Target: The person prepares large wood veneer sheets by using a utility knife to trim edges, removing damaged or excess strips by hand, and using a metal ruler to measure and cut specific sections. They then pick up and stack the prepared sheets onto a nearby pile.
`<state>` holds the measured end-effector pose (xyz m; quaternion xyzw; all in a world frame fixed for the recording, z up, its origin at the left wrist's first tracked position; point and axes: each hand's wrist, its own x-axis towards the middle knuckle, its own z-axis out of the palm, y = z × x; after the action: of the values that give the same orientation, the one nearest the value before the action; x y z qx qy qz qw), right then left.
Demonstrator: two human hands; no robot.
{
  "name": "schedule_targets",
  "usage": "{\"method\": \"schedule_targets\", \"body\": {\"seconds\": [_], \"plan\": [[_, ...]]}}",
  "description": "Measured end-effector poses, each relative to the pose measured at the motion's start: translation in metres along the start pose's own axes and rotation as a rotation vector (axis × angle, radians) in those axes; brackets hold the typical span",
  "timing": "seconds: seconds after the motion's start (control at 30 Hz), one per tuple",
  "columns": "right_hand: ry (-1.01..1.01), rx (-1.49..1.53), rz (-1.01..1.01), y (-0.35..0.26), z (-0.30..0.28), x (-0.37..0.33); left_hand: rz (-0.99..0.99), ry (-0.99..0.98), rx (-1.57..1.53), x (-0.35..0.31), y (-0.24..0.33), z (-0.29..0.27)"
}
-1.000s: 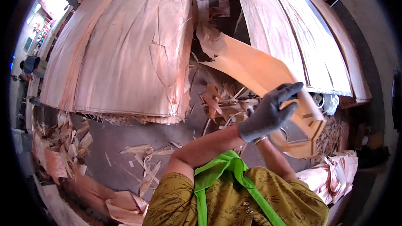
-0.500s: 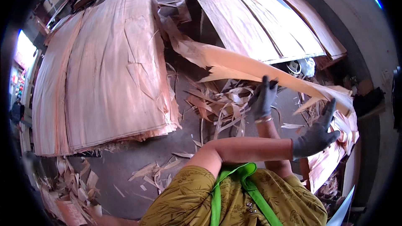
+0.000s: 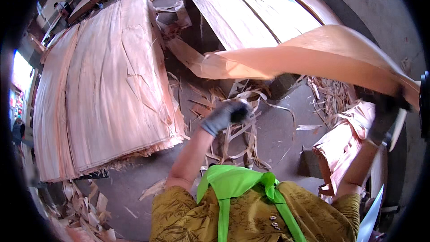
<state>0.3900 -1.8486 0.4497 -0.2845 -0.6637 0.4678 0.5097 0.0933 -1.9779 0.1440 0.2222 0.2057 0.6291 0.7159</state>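
Observation:
A long, curled sheet of wood veneer (image 3: 313, 56) stretches across the upper right, raised and bent in a wave. My right hand (image 3: 386, 110), in a dark work glove, is closed at the sheet's right end; shadow hides some of its fingers. My left hand (image 3: 227, 115), in a grey glove with dark fingertips, is apart from the sheet, below its left part and above loose veneer strips (image 3: 251, 136). Motion blurs its fingers, so their hold cannot be made out. The sheet's narrow left end (image 3: 186, 56) lies in the gap between two veneer stacks.
A large veneer stack (image 3: 105, 85) with ragged edges stands at the left, another stack (image 3: 239, 11) at the top. A folded veneer bundle (image 3: 342, 141) is beside my right forearm. Scraps (image 3: 87, 204) cover the floor at lower left. A person (image 3: 62, 8) is far off at upper left.
My arms were crossed and are now apart: the left hand has swung left, the right hand far right to the sheet's end. The sheet's right part has risen and spread wider.

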Motion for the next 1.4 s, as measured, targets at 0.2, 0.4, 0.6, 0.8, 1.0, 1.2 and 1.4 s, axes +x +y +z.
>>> {"method": "schedule_targets", "body": {"seconds": [0.2,0.4,0.6,0.8,1.0,1.2,1.4], "plan": [[0.181,-0.281,0.080,-0.019,-0.127,-0.035,0.454,0.836,-0.479,0.038,-0.009,-0.165],[0.436,-0.448,0.203,-0.023,-0.245,-0.077,0.165,0.933,-0.325,0.132,-0.127,-0.152],[0.618,-0.498,0.277,-0.014,-0.364,-0.110,-0.002,1.119,-0.036,0.166,-0.226,-0.131],[0.768,-0.544,0.310,-0.002,-0.486,-0.119,0.395,1.580,0.508,0.204,-0.248,-0.108],[0.835,-0.531,0.322,0.027,-0.580,-0.077,0.035,0.872,-0.215,0.275,-0.282,-0.141],[0.958,-0.554,0.302,0.044,-0.645,-0.027,-0.364,0.769,-0.228,0.449,-0.398,-0.045],[0.988,-0.554,0.290,0.088,-0.696,0.087,-0.053,0.489,-0.384,0.664,-0.346,0.016]]}}
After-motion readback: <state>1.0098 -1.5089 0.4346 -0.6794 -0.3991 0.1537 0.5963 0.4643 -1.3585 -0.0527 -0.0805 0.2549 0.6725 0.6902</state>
